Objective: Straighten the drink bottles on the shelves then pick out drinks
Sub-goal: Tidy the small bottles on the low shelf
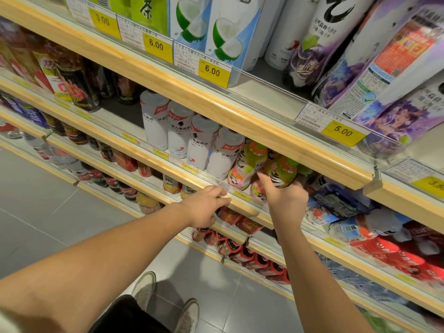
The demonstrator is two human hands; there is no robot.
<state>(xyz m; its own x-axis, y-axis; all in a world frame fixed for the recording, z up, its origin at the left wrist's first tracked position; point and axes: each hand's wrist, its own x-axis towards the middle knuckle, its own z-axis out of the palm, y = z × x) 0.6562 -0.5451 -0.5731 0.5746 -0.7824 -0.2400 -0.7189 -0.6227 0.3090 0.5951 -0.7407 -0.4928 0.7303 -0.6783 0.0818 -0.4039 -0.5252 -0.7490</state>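
The left hand (206, 205) rests with its fingers curled over the wooden shelf edge (153, 155), holding no bottle. Just right of the white bottles (199, 143), the right hand (286, 195) is wrapped around a green-and-pink bottle (281, 171) on that shelf.

A shop: price tags (212, 72) front stocked drink shelves (240, 111).

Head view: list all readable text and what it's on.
"3.00": yellow price tag
"6.00": second tag
"6.00": third tag
"5.00": fourth tag
"茶": green bottle
"外星人电解质水": white bottles
Barcode digits, lower shelf tags, other labels: too blurred.
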